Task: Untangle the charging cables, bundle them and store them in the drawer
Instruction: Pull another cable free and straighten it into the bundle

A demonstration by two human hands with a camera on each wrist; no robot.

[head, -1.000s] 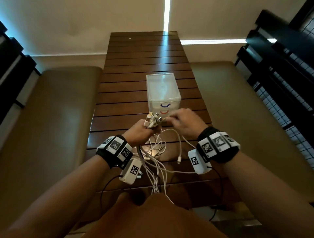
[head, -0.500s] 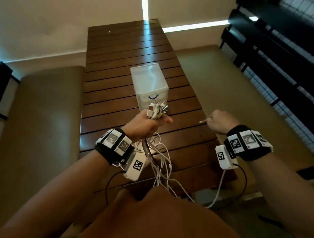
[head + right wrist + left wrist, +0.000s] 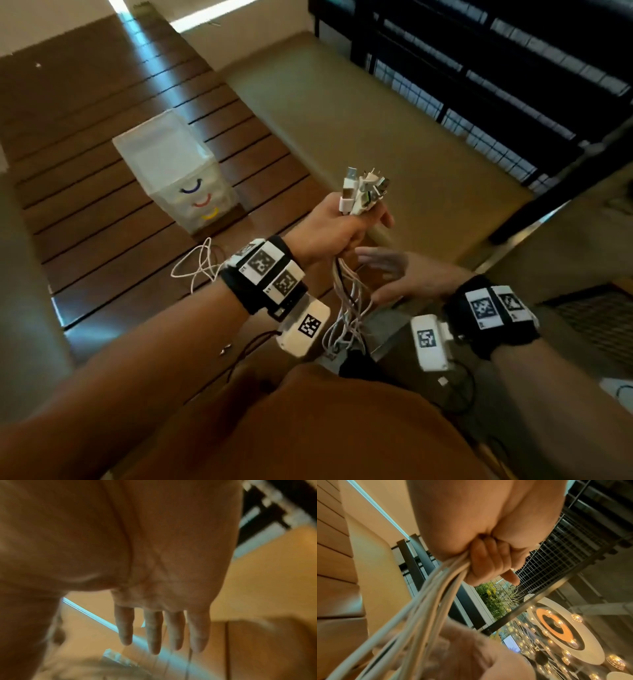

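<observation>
The right hand (image 3: 404, 274) is blurred in the head view, and the right wrist view is soft too, but it does show four fingers (image 3: 154, 632) straight and spread, palm bare, gripping nothing. In the head view that hand sits just below the left hand (image 3: 337, 229), right beside the hanging strands — whether it touches them cannot be told. The left hand is clenched round the bundle of white charging cables (image 3: 349, 298), fist raised near the right edge of the dark brown slatted wooden table (image 3: 102, 219). The left wrist view confirms it: fingers (image 3: 486, 563) curled tight round the cords (image 3: 433, 601). The bundle runs roughly upright — the cluster of white and metal plug ends (image 3: 363, 192) points up and away out of the top of the fist, the cords drop straight down towards the person's lap, and their lower ends are lost in shadow there. A few white loops (image 3: 198, 263) trail onto the table left of the wrist, partly hidden behind the wristband. The translucent white plastic drawer unit (image 3: 178, 171) with blue, red and yellow curved handles stands on the table, well apart from the bundle, all its drawers closed. An olive bench seat (image 3: 376, 120) lies to the right.
</observation>
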